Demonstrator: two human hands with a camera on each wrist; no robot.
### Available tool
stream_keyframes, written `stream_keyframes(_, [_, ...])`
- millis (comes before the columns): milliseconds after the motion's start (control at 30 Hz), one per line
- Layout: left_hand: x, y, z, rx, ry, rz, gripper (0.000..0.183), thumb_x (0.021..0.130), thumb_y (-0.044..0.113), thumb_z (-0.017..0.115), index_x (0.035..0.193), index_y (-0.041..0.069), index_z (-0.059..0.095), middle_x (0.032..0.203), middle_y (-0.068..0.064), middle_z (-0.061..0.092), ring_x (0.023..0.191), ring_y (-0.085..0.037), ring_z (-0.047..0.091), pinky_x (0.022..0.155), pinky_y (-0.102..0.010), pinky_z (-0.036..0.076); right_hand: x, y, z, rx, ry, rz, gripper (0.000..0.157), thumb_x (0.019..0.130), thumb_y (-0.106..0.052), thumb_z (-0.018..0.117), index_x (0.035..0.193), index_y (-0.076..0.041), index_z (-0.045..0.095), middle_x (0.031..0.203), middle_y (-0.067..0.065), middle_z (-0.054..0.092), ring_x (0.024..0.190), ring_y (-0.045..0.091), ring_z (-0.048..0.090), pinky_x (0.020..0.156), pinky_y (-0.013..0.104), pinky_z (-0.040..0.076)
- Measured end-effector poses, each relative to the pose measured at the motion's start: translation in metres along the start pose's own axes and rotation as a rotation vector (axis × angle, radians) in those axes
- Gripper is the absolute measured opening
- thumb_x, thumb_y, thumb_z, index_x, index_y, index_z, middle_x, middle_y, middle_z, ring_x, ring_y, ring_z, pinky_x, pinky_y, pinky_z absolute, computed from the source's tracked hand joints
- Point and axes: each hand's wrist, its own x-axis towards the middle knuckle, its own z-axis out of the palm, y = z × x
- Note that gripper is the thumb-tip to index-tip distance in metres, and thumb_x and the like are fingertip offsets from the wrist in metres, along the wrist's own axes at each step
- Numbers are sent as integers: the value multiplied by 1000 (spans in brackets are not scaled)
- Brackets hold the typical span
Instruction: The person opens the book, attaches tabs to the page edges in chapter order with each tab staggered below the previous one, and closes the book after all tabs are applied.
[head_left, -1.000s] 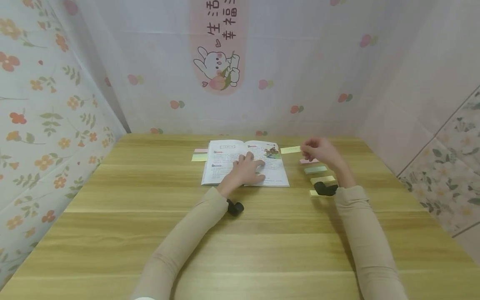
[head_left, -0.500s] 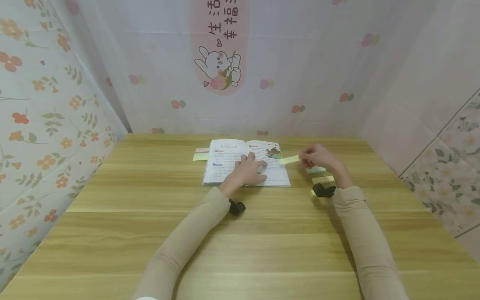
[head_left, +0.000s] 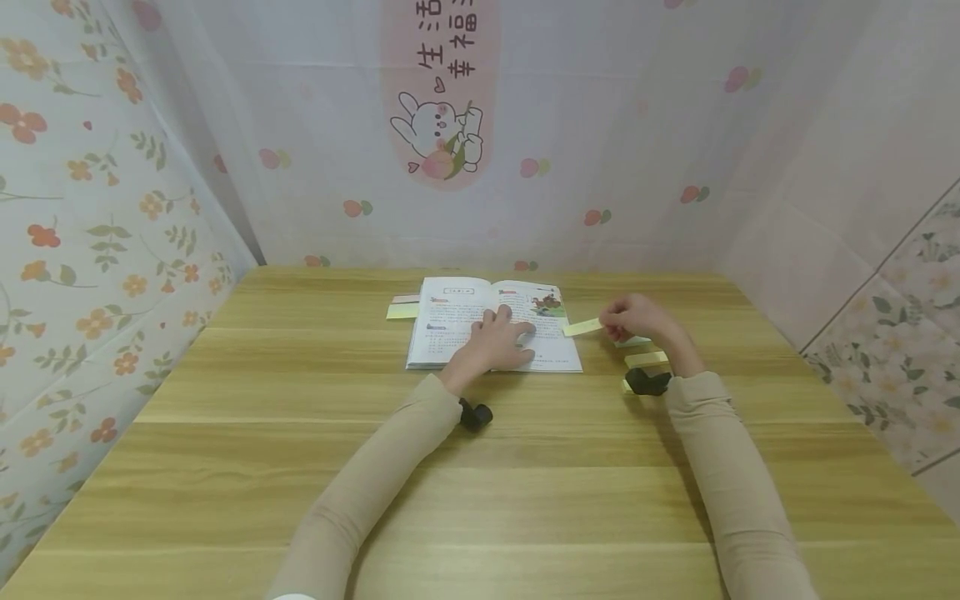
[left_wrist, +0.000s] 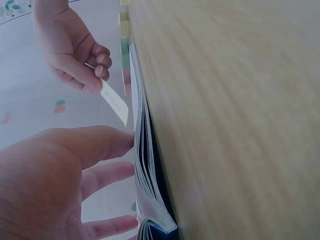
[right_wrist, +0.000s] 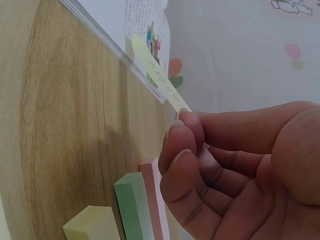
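An open book (head_left: 450,333) lies on the table, text on both pages and a coloured picture at the upper right. My left hand (head_left: 497,343) rests on it with fingers spread, pressing around the middle and right page. Between thumb and fingertips, my right hand (head_left: 637,321) pinches one end of a yellow sticky note strip (head_left: 582,327). Handwriting shows on the strip (right_wrist: 160,75) in the right wrist view. Its free end reaches over the right page's edge; whether it touches the paper I cannot tell.
Pads of sticky notes stand in a column under the right forearm: pink (right_wrist: 156,195), green (right_wrist: 134,205) and yellow (right_wrist: 95,222). Pink and yellow-green tabs (head_left: 402,311) stick out from the book's left edge. A curtain wall (head_left: 480,225) rises behind the table.
My right hand has come down slightly, toward the near side, lowering the yellow strip from beside the page's picture to the page edge below it. My left hand stays put on the book.
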Motion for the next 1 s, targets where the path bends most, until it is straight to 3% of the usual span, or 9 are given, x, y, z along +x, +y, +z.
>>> stream_keyframes(567, [2,0,2,-2,-11,-15,51,97,35,57,147,27,54,147,-16,36,122,-33,34,100,-49,35,8,13,3,-36,-2,20,23,102,-6,54,105,15,62,83,10,66,74,17,61,68,30,54])
stream_keyframes(1000, [9,11,4,59,-7,-38,51,97,34,56,147,27,54,146,-19,38,129,-34,33,107,-54,27,7,10,5,-52,4,27,24,101,-7,54,105,15,63,83,10,66,73,16,61,68,30,54])
